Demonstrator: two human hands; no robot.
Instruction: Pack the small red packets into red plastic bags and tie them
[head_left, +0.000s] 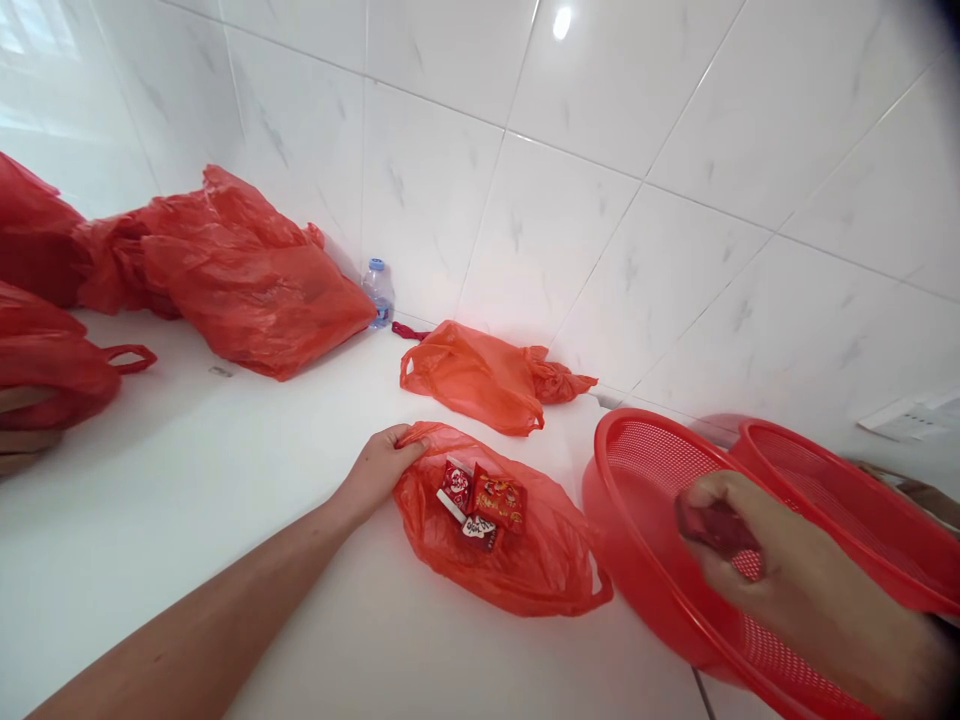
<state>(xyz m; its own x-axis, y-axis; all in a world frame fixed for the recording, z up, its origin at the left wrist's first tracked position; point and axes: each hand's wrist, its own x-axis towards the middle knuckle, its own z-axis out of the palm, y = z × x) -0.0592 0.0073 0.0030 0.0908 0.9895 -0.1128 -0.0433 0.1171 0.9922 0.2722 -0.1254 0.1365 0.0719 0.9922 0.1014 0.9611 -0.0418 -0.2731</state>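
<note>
My left hand (381, 466) pinches the rim of an open red plastic bag (525, 560) lying on the white counter (225, 480). Inside the bag lie several small red snack packets (484, 502). My right hand (757, 560) is closed on a small red packet (712, 525) and hovers over a red plastic strainer basket (637, 520) at the lower right. A second red strainer basket (840, 500) stands just behind the first.
Another tied red bag (480, 378) lies behind the open one. Larger full red bags (247, 275) sit at the back left beside a small water bottle (379, 290). Another person's fingers (22, 440) show at the left edge. White tiled walls enclose the corner.
</note>
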